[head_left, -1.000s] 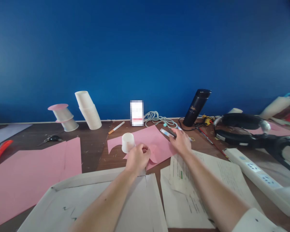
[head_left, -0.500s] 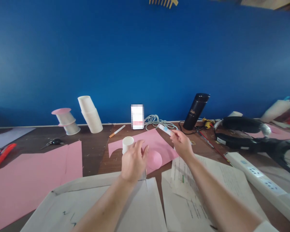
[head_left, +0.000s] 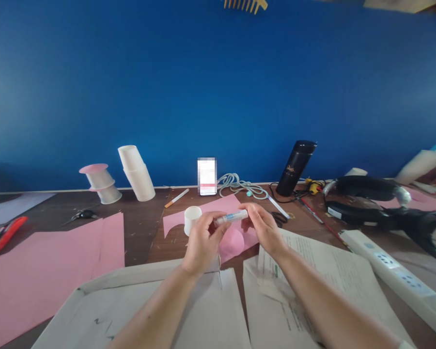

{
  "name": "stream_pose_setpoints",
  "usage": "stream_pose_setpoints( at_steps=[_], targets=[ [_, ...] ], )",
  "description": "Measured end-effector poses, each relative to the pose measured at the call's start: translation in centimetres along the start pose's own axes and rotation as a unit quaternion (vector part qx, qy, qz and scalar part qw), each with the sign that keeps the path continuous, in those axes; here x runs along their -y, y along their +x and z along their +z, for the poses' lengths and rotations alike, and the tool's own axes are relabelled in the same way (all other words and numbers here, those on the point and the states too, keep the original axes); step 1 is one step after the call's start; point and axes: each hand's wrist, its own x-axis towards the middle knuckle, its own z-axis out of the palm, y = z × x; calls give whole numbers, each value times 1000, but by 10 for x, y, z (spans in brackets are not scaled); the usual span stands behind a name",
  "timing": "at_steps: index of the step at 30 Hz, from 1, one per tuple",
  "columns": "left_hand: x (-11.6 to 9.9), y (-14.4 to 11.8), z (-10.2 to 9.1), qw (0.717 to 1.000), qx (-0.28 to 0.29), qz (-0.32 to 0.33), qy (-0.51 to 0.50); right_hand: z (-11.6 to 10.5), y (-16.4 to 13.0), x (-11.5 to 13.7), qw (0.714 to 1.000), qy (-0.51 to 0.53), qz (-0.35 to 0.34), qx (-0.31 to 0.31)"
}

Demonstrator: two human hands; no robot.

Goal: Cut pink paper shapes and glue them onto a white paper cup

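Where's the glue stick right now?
Head view, centre: the glue stick is held between left hand and right hand, above the pink paper, beside the cup.

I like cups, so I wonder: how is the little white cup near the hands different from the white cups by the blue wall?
The small cup stands alone and upright on the pink paper, close to the left hand. The stacked cups are several, nested in one tall stack that leans against the blue wall, on the bare table. The stacked cups sit mouth down; the small cup sits mouth up. Both are plain white.

White-and-blue glue stick (head_left: pixel 232 216), white cup (head_left: pixel 192 219), pink paper circle (head_left: pixel 231 241).
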Motion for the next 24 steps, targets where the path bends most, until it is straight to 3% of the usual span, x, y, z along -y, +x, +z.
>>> stream_pose_setpoints(
  at_steps=[4,9,14,18,24],
  targets=[
    [7,1,1,1000,-15,5,23,4,2,-3,995,59,68,32],
    [9,1,4,998,4,4,65,8,2,-6,996,52,76,23],
    [4,3,2,996,33,-80,-4,9,3,-8,998,31,54,3],
    [5,8,-2,984,42,-160,-71,7,2,-7,999,27,38,21],
    [9,9,2,974,57,-175,-131,11,0,-8,993,57,98,38]
  ],
)
